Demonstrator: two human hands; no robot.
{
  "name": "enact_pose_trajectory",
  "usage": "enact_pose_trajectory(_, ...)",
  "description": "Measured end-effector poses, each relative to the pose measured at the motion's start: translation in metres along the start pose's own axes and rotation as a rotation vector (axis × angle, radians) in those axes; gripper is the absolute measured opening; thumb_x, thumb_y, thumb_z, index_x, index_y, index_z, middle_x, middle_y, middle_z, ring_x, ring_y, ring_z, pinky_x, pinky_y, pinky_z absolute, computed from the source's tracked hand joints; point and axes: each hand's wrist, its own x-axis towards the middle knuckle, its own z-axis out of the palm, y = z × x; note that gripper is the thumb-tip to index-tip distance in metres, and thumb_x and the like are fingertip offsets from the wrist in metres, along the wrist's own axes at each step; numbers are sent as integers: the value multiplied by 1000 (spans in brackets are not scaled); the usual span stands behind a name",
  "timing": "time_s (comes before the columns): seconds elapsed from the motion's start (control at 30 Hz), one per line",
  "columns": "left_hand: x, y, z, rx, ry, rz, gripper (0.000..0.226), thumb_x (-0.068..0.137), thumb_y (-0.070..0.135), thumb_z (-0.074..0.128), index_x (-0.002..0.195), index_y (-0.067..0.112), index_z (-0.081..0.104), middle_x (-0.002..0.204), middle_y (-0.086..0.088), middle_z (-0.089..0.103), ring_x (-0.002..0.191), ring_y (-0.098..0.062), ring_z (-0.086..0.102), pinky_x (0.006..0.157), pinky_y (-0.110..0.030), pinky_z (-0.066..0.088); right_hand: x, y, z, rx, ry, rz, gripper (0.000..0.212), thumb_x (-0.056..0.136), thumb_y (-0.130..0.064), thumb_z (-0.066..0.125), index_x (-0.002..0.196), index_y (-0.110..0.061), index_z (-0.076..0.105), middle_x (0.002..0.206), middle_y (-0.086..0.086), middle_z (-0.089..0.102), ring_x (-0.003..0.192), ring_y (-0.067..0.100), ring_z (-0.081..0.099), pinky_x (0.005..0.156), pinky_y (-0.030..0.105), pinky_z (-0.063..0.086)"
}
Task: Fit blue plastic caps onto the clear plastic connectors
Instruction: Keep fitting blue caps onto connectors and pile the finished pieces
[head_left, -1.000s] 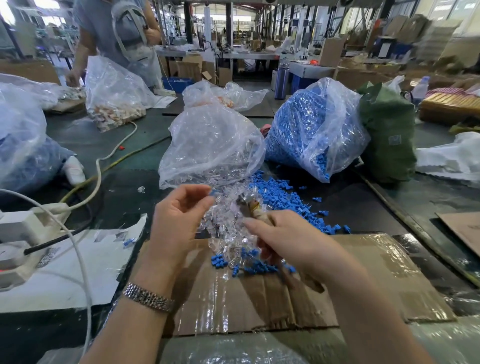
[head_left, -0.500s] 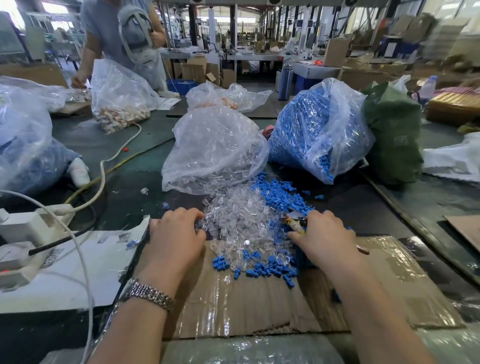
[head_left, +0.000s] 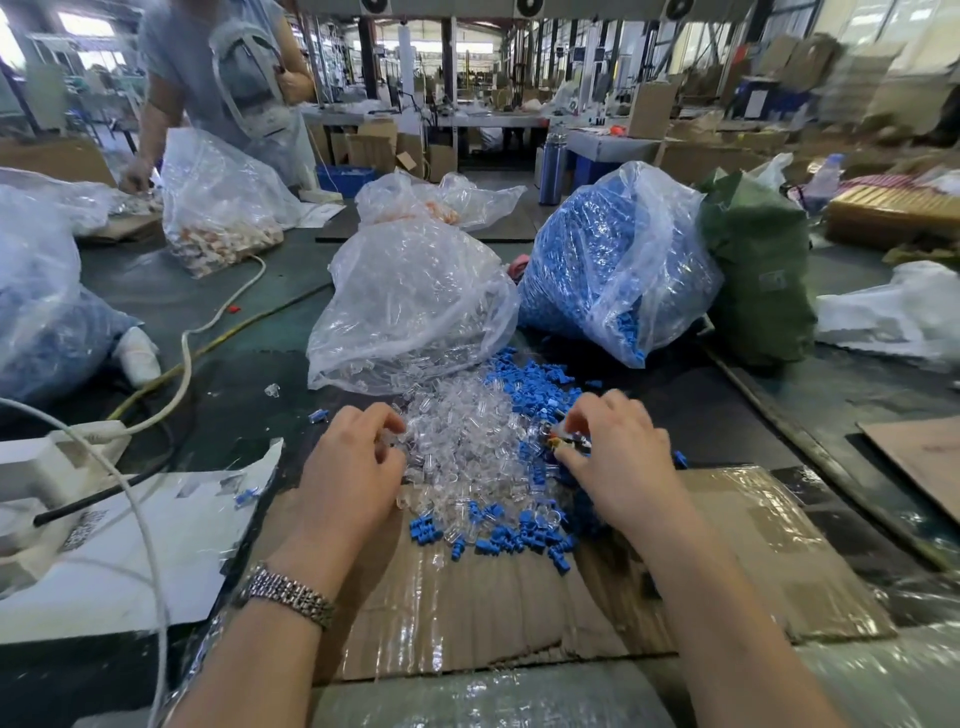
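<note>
A heap of clear connectors (head_left: 467, 441) lies on the table, spilling from a clear bag (head_left: 415, 301). Loose blue caps (head_left: 530, 379) lie behind it to the right, and more blue caps (head_left: 498, 535) are scattered in front on a taped cardboard sheet (head_left: 519, 613). My left hand (head_left: 353, 467) sits at the heap's left edge, fingers curled, pinching a clear connector. On the right edge, my right hand (head_left: 613, 457) grips a small tool (head_left: 558, 441) with a yellow-red handle, its tip among the parts. A large bag of blue caps (head_left: 608, 260) leans at the back right.
A power strip (head_left: 67, 441) with white cables and a torn white sheet (head_left: 130, 545) lie to the left. A green bag (head_left: 758, 270) stands right of the blue bag. Another person (head_left: 218, 78) works at a bag of orange-white parts (head_left: 218, 208) at the back left.
Both hands came down from above the table, where clear connectors fell from them, onto the heap. They now sit at its left and right edges, fingers curled in.
</note>
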Motion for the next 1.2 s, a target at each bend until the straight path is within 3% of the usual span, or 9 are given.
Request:
enact_pose_trajectory(0.1,3,2,3,-157,-16,-42,15,92,7,67,86,21,71,98,4,58,87,-8,60,72,-13,42,-5,4,-7,95,-205,-109,15,86,-32,77,79,-29,65,82,-15,63,91,11,56,96,44,45)
enact_pose_trajectory(0.17,2,5,3,-232,-44,-54,14,90,8,70,89,22,72,101,5,61,90,-6,63,78,-16,49,-8,8,-10,41,-293,-124,16,85,-35,79,74,-33,67,78,-16,63,87,9,55,94,41,44)
enact_pose_trajectory(0.37,0,10,6,-460,-161,-100,15,92,6,70,94,20,66,87,-1,73,75,-12,72,69,-23,60,-11,0,-8,-174,-258,-174,11,91,-43,70,96,-35,75,91,-12,62,97,15,41,86,39,36)
enact_pose_trajectory(0.53,2,13,5,-776,-252,-188,16,88,-1,71,101,6,64,96,-5,78,84,-19,77,73,-26,62,-13,-11,4,-265,-214,-225,18,95,-39,65,105,-25,72,105,0,62,111,24,47,94,41,43)
enact_pose_trajectory(0.63,-1,13,5,-995,-313,-247,24,79,4,77,101,0,66,94,-10,78,93,-27,77,80,-28,62,-12,-11,5,-280,-189,-249,16,95,-37,64,102,-25,71,100,-1,53,110,23,48,92,40,44)
enact_pose_trajectory(0.8,-3,12,6,-1221,-380,-325,30,72,7,80,98,-2,68,97,-21,75,95,-34,75,74,-27,60,-10,-4,-1,29,-64,-174,11,89,-25,67,79,-24,61,83,-12,59,82,13,57,68,29,43)
enact_pose_trajectory(0.93,-1,13,5,-1288,-408,-355,24,75,1,80,97,1,71,100,-22,75,92,-33,75,67,-24,59,-11,-7,-3,348,-80,-124,18,86,-21,79,77,-23,63,76,-7,67,72,8,62,65,26,52)
enact_pose_trajectory(1.1,-2,16,3,-1465,-528,-411,28,74,-5,79,102,-1,76,104,-24,74,102,-36,73,76,-27,61,-9,-7,-1,632,-98,-140,18,89,-16,77,95,-31,69,81,-4,69,68,4,62,64,16,48)
enact_pose_trajectory(1.2,-2,17,0,-1481,-571,-415,29,75,-6,78,104,-1,76,109,-25,73,107,-37,72,78,-27,60,-10,-10,-3,855,-111,-147,14,85,-12,81,92,-23,75,80,-1,75,73,9,72,69,17,53)
